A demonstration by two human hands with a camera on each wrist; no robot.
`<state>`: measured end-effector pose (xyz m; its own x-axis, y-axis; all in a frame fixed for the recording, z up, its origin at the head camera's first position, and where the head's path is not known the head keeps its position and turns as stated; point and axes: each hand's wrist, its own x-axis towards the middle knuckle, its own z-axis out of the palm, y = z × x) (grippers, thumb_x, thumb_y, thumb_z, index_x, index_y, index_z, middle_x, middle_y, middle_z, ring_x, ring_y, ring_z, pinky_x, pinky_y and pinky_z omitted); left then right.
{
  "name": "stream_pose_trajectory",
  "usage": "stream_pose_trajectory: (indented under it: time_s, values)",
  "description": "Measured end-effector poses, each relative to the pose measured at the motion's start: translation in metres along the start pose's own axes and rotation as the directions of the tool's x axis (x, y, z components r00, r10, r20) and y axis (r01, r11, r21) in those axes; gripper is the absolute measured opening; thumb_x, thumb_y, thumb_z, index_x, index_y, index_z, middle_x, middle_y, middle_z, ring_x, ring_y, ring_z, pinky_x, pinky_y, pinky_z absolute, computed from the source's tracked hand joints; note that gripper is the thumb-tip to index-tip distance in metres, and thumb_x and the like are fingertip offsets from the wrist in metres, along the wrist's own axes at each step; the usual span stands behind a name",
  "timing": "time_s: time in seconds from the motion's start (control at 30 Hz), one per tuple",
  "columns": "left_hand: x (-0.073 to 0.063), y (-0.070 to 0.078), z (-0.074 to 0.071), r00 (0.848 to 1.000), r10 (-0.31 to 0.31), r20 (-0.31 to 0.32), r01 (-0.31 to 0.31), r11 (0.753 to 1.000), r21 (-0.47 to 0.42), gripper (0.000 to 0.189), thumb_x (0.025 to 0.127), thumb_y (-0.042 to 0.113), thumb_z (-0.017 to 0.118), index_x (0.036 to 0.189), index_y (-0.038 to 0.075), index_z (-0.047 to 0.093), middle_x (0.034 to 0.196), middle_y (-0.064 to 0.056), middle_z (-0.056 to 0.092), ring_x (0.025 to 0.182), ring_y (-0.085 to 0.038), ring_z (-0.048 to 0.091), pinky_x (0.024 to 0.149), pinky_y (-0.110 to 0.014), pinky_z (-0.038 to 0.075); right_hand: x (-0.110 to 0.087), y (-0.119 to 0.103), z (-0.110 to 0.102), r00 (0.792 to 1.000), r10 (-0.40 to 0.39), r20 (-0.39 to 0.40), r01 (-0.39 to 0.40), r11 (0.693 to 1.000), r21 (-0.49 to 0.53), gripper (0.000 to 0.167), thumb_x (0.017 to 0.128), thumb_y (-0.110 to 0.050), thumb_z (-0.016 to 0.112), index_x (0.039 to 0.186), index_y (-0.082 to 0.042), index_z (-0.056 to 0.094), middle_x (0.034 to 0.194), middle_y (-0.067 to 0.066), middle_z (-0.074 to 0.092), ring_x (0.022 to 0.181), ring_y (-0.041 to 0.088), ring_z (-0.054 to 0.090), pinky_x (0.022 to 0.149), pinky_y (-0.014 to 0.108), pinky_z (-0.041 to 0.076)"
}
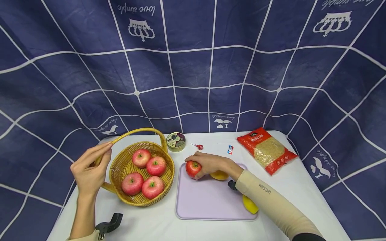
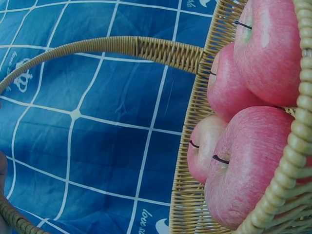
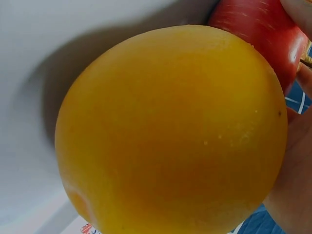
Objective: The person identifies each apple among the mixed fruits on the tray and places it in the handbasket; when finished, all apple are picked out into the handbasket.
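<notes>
My left hand [image 1: 90, 169] grips the handle [image 1: 137, 130] of a yellow wicker basket [image 1: 116, 167], which holds several pink-red apples [image 1: 153, 187]. In the left wrist view the apples [image 2: 251, 165] sit inside the rim, stems showing. Over a pale purple tray [image 1: 208, 204], my right hand [image 1: 211, 164] holds a darker red apple [image 1: 193, 169] near the tray's far left corner. A yellow-orange fruit [image 1: 219, 175] lies partly hidden under that hand. It fills much of the right wrist view, with the red apple [image 3: 263, 34] behind the round fruit [image 3: 170, 131].
Near the tray's right edge lies a yellow fruit [image 1: 250, 205], partly covered by the right forearm. Behind stand a round tin [image 1: 176, 142], a red lollipop [image 1: 199, 146] and a small blue-and-red packet [image 1: 230, 149]. A red food bag [image 1: 266, 150] lies at the back right.
</notes>
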<state>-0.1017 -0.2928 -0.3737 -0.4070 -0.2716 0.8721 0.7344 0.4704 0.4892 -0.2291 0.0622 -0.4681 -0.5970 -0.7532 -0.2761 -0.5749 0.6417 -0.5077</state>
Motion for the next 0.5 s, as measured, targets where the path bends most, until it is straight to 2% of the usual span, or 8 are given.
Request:
stream_pose_trajectory:
  time_s: [0.5]
  values:
    - [-0.0008,-0.0022,-0.0021,1.0,-0.007,0.011,0.007,1.0,0.001,0.011,0.078,-0.018,0.07,0.088,-0.017,0.073,0.095,-0.021,0.076,0.093,-0.012,0.072,0.084,-0.014,0.056,0.0009,0.0006,0.0024,0.999,-0.025,-0.032,0.025,1.0,-0.014,0.079,0.08,-0.036,0.085,0.148,-0.033,0.046,0.128,-0.005,0.052,0.11,0.011,0.055,0.097,0.032,0.051]
